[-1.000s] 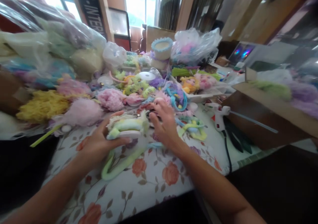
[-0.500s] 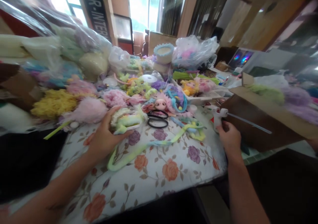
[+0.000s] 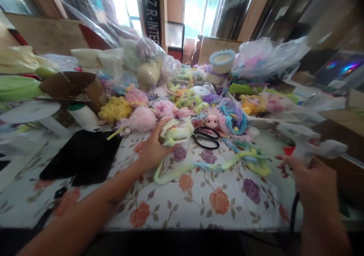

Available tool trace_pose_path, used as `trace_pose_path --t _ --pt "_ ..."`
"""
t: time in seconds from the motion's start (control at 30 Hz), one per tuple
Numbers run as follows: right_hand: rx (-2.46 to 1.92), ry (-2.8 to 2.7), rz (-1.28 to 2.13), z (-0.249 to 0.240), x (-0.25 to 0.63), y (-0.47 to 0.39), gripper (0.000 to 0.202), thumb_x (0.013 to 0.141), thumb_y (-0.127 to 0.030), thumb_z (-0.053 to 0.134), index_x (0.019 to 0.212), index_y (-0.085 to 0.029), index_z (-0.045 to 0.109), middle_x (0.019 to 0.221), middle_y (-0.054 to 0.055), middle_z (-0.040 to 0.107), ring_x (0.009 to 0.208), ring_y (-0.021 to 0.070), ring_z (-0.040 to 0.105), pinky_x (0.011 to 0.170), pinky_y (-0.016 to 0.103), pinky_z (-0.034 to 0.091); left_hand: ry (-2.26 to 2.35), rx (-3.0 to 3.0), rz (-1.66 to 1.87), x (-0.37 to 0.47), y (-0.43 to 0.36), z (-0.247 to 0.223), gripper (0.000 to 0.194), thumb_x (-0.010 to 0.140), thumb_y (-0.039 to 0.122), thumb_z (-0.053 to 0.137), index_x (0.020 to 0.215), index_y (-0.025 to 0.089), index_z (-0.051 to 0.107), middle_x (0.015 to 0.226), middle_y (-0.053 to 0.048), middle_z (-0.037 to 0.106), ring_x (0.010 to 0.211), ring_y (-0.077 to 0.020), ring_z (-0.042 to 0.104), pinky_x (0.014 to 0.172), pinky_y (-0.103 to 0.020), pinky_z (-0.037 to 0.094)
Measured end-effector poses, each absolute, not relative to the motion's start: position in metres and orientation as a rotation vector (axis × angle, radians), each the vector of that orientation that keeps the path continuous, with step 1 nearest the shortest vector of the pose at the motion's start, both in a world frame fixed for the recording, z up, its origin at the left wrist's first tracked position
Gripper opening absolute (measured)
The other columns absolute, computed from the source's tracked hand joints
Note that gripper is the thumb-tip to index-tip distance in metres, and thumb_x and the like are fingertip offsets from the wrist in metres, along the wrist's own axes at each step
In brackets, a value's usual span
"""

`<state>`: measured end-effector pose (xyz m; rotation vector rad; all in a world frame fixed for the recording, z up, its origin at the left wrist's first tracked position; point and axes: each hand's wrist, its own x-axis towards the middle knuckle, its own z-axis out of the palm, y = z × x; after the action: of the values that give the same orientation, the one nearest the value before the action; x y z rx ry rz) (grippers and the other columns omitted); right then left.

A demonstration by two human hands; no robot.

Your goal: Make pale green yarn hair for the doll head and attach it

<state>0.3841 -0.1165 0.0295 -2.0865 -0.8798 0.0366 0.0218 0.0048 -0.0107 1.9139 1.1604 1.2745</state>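
My left hand (image 3: 159, 146) is wrapped round a small pale cup-like piece (image 3: 176, 134) dressed with yellow-green fuzzy strip. From it a long yellow-green and blue fuzzy strip (image 3: 187, 169) trails across the flowered cloth, ending in a loose heap on the right. In my right hand (image 3: 313, 176) is a white hot glue gun (image 3: 304, 140) with a red trigger part and a glue stick at its back; it is held off the table. Black-handled scissors (image 3: 207, 138) lie just right of the cup-like piece, beside a doll head (image 3: 212, 121) with pink hair.
Yellow and pink fluffy balls (image 3: 140, 117) crowd the table's back. On the left are a black flat pouch (image 3: 82, 157), a thread cone (image 3: 83, 116) and a cardboard box (image 3: 72, 87). Another cardboard box (image 3: 338, 123) stands right. Plastic bags (image 3: 267, 59) sit behind.
The view has swung left, showing more of the table's left side. My right hand has lifted the glue gun nearer to me. My left hand keeps its hold on the cup-like piece.
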Motion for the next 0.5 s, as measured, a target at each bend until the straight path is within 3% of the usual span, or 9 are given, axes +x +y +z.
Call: trace_pose_path --t 0.1,0.2,0.27,0.37,0.5 --pt "-1.719 -0.765 0.721 0.032 0.319 -0.127 0.028 0.073 -0.035 0.067 0.091 -0.015 0.072 0.047 0.0 0.057 0.028 0.0084 0.034 0.032 0.024 0.02 1.182 1.868 1.262 0.021 0.005 -0.008 0.083 0.066 0.039 0.082 0.139 0.029 0.042 0.143 -0.007 0.05 0.129 -0.0279 0.051 0.11 -0.041 0.04" --pt "-1.541 -0.804 1.043 0.03 0.26 -0.129 0.016 0.066 -0.032 0.072 0.066 -0.016 0.066 0.046 0.001 0.058 0.034 0.0097 0.044 0.032 0.021 0.027 1.165 1.835 1.261 0.018 0.007 -0.007 0.085 0.065 0.038 0.084 0.139 0.03 0.042 0.144 -0.006 0.049 0.127 -0.0276 0.052 0.109 -0.042 0.04" --pt "-1.508 -0.755 1.247 0.027 0.234 -0.128 0.026 0.069 -0.036 0.07 0.054 -0.018 0.059 0.043 0.0 0.055 0.031 0.0099 0.044 0.031 0.022 0.03 1.159 1.846 1.27 0.015 0.009 -0.007 0.086 0.064 0.039 0.084 0.138 0.031 0.042 0.145 -0.006 0.048 0.129 -0.0279 0.05 0.11 -0.041 0.04" --pt "-1.494 -0.774 1.386 0.023 0.215 -0.126 0.036 0.074 -0.045 0.068 0.052 -0.018 0.058 0.041 -0.002 0.051 0.027 0.0071 0.038 0.029 0.02 0.026 1.159 1.856 1.276 0.012 0.013 -0.007 0.087 0.063 0.043 0.084 0.138 0.03 0.043 0.147 -0.007 0.046 0.132 -0.0284 0.047 0.11 -0.041 0.04" --pt "-1.465 -0.9 1.347 0.021 0.21 -0.127 0.034 0.076 -0.05 0.067 0.076 -0.016 0.068 0.048 -0.002 0.055 0.031 0.0049 0.036 0.031 0.017 0.023 1.171 1.856 1.279 0.011 0.015 -0.009 0.086 0.063 0.044 0.084 0.138 0.03 0.043 0.149 -0.007 0.044 0.134 -0.0291 0.046 0.11 -0.042 0.04"
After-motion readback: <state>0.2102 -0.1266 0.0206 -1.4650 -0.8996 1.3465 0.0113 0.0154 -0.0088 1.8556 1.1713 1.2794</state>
